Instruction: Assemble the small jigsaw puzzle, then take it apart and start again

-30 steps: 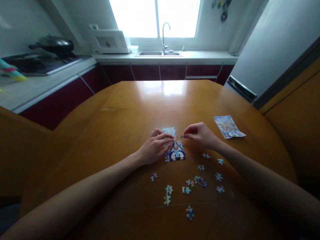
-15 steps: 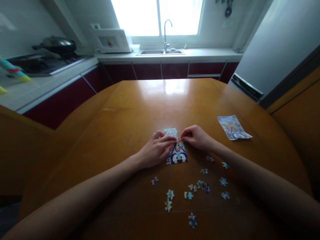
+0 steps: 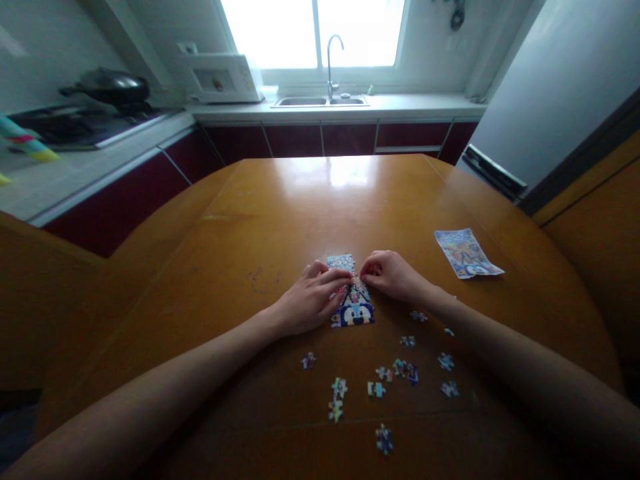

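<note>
A partly joined jigsaw puzzle (image 3: 357, 313) lies on the table in front of me, a narrow upright strip with a blue cartoon dog face at its near end and pale blue pieces at its far end. My left hand (image 3: 313, 300) rests over its left side, fingers stretched out flat and covering part of the picture. At the right edge, my right hand (image 3: 393, 275) is closed in a pinch, fingertips close to the strip. Whatever sits between those fingertips is too small and hidden to make out.
Several loose puzzle pieces (image 3: 384, 440) are scattered nearer me, some joined in small clusters (image 3: 405, 370). One piece (image 3: 309, 361) lies left of the others. A creased picture sheet (image 3: 469, 253) is at the right. Beyond the wooden table (image 3: 280, 213) stands a counter with a sink (image 3: 303, 102).
My right hand has shifted very slightly left toward the puzzle's edge, its forearm now covering more of a loose piece. The left hand keeps its place; the view has tilted slightly.
</note>
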{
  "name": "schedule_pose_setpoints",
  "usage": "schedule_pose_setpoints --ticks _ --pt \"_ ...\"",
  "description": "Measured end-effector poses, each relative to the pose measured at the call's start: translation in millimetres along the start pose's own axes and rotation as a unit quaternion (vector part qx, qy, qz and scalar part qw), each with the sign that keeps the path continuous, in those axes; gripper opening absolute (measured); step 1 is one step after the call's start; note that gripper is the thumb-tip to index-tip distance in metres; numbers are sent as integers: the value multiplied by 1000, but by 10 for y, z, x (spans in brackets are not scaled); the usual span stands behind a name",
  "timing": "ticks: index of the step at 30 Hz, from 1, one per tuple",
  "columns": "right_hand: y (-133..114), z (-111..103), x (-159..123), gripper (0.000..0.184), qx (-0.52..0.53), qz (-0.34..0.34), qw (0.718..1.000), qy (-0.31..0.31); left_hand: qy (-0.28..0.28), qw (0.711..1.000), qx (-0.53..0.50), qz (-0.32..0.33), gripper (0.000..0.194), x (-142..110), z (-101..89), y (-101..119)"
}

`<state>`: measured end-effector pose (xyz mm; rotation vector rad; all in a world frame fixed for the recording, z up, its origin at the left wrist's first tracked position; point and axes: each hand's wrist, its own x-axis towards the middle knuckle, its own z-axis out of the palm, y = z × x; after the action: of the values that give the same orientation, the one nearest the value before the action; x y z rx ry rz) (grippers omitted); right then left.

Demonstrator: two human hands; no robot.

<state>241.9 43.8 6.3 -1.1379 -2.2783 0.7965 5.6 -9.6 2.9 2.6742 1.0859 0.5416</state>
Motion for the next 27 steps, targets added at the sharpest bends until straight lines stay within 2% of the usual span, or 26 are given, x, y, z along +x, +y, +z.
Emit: schedule_pose_setpoints --ticks 8,12,15,20,23,27 --pt "16 30 13 7 42 33 999 0 2 999 32 3 41 -27 26 -10" --pt "71 -30 16 14 80 42 996 23 -5 999 39 -6 40 -31 31 -13" --pt "88 -105 -51 24 40 8 998 46 -19 999 50 -8 40 -28 22 -6" --pt "22 -154 -191 27 -36 -54 998 -5 -17 998 53 -6 39 -26 9 3" --pt "-20 -143 -205 27 -69 -62 995 -34 -14 999 49 -6 39 -25 12 3" --pt "-52 -120 -171 30 -96 -48 993 -40 -19 999 49 -9 38 -26 27 -9"
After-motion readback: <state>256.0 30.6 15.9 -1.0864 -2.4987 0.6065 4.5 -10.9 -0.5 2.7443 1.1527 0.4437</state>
